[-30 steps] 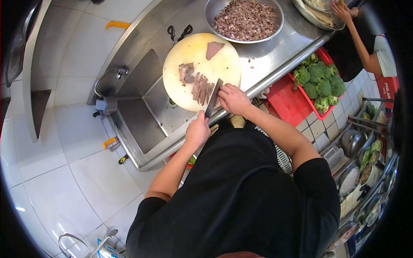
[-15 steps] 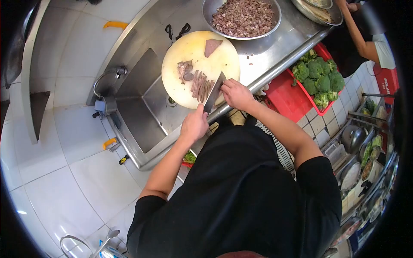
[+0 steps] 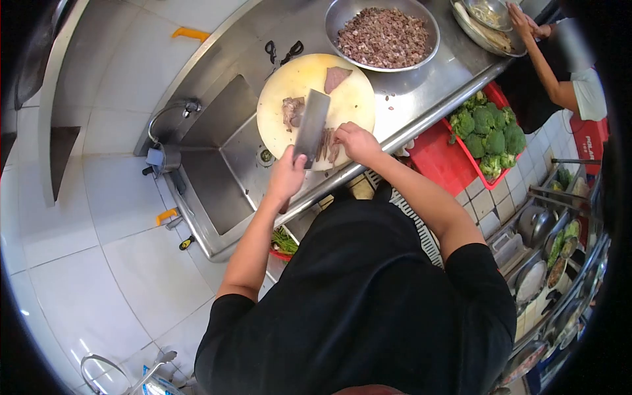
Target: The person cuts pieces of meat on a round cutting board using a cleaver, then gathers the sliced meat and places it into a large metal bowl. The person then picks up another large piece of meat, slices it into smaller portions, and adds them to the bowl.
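My left hand (image 3: 287,175) is closed round the handle of a cleaver (image 3: 313,118). Its broad blade shows its flat side and covers part of the round white cutting board (image 3: 276,82). To the right of the blade, my right hand (image 3: 356,142) has its fingers bent together on strips of cooked meat (image 3: 331,150) by the board's near edge. Left of the blade lies a small heap of meat pieces (image 3: 291,110), partly hidden by the steel. A flat meat slice (image 3: 336,78) rests alone on the board's far side.
Behind the board is a steel bowl of diced meat (image 3: 384,39), with black scissors (image 3: 284,52) nearby. The sink (image 3: 214,155) opens at left. A red crate of broccoli (image 3: 488,128) stands right; beyond it another person's arm (image 3: 548,76) reaches over a basin (image 3: 484,33).
The cleaver has swung left, away from my right hand, and its blade has turned flat side up. My right fingers have moved onto the meat strips, which now lie farther right.
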{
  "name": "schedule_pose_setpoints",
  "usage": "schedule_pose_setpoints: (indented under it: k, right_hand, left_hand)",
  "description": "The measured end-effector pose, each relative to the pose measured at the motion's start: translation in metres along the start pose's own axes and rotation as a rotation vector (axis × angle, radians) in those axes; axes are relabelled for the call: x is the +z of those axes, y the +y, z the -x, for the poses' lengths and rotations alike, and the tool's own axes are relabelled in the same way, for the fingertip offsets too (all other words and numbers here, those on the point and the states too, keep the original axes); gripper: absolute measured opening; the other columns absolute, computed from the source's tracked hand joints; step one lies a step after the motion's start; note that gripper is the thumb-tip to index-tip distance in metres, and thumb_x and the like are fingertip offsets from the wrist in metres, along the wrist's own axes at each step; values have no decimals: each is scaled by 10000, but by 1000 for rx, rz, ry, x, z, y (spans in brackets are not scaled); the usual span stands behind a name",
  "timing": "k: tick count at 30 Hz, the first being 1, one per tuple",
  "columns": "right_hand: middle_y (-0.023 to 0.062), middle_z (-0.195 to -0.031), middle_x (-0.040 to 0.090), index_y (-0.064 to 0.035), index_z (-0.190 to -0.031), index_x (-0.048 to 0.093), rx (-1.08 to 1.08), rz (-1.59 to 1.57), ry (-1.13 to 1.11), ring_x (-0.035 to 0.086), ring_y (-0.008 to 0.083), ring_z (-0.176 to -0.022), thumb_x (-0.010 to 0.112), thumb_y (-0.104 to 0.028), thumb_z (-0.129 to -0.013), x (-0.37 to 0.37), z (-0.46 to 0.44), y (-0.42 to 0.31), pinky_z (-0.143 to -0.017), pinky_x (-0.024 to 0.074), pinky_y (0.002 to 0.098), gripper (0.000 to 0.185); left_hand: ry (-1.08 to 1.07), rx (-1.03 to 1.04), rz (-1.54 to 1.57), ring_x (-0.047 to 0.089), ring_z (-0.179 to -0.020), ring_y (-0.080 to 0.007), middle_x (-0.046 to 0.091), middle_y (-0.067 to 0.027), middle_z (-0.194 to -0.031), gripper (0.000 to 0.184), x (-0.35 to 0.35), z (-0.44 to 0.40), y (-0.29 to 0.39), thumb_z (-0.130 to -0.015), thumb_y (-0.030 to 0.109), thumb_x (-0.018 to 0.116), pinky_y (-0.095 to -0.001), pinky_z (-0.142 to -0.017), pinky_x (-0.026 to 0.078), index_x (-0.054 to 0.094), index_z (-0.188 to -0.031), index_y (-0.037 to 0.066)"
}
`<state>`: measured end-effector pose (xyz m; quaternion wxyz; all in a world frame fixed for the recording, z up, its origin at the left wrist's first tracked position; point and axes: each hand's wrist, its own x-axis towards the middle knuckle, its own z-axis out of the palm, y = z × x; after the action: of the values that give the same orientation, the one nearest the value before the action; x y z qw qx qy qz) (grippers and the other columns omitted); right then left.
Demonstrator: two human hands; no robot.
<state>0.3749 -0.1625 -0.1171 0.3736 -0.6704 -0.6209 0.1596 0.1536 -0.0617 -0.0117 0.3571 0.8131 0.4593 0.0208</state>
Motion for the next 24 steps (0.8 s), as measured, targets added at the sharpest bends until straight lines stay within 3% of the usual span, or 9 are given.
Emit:
schedule_pose_setpoints:
  k: [3,6,7,10,11,14,15,19,24]
  right_hand:
    - [127,-1019,644,-66,-1033,680,35,-155,-17,615,350,-1035,633,-45,-845,0,-17,-3,-930,530,409,195]
    - [124,-1084,627,-81,-1095,675,-181,-54,-45,600,352,-1070,678,-29,-808,-32,-18,-13,-947,521,427,291]
    - [115,-1135,607,-92,-1159,660,-221,-24,-157,589,349,-1092,748,-74,-795,-36,-16,-6,-970,506,437,375]
    - [116,-1126,605,-88,-1219,647,-294,75,-289,591,340,-1083,784,-181,-820,-31,-23,5,-980,499,431,433]
    - [128,-1214,595,-88,-1321,597,-304,145,-316,572,347,-1168,799,-280,-830,-25,-30,7,-1047,469,431,564]
    - [149,-1373,559,-75,-1428,520,-416,232,-302,507,357,-1329,771,-311,-859,-9,-59,-4,-1133,413,444,665]
    - [155,-1503,492,-62,-1491,459,-466,286,-349,420,360,-1447,747,-380,-874,-4,-70,-4,-1195,349,467,751]
    - [164,-1493,501,-58,-1498,459,-685,354,-465,434,370,-1436,689,-524,-892,8,-99,-7,-1205,333,470,799]
    - [163,-1288,570,-41,-1363,551,-476,442,-572,532,342,-1248,630,-588,-928,-7,-100,-17,-1090,408,460,703]
  left_hand:
    - [56,-26,-108,678,-1000,-495,721,-278,-1026,268,-37,-4,8,-1038,272,589,-544,-826,526,561,-1182,48]
    - [9,-17,-188,670,-988,-502,713,-283,-999,259,-54,-20,-7,-1037,296,572,-577,-830,515,555,-1128,54]
    - [-3,-8,-208,668,-994,-502,712,-285,-1004,262,-55,-24,-12,-1038,299,568,-581,-839,513,555,-1130,54]
    - [-71,-33,-240,663,-1025,-504,705,-301,-1063,282,-57,-40,-29,-1042,307,561,-577,-868,512,560,-1165,53]
    - [-99,-45,-245,661,-1037,-505,703,-308,-1090,292,-58,-46,-34,-1043,309,560,-572,-879,512,563,-1182,53]
    - [-53,-52,-271,666,-1071,-488,713,-294,-1066,281,-60,-60,-55,-1042,289,541,-581,-925,512,571,-1232,83]
    - [-20,-70,-280,667,-1076,-487,713,-294,-1073,285,-63,-64,-54,-1042,287,539,-580,-931,514,571,-1241,85]
    - [23,-117,-285,668,-1072,-494,713,-296,-1082,289,-73,-74,-46,-1045,279,528,-583,-935,516,569,-1254,84]
    - [67,-55,-150,665,-1022,-519,709,-307,-1043,286,-74,-61,-39,-1046,287,538,-590,-895,513,565,-1229,69]
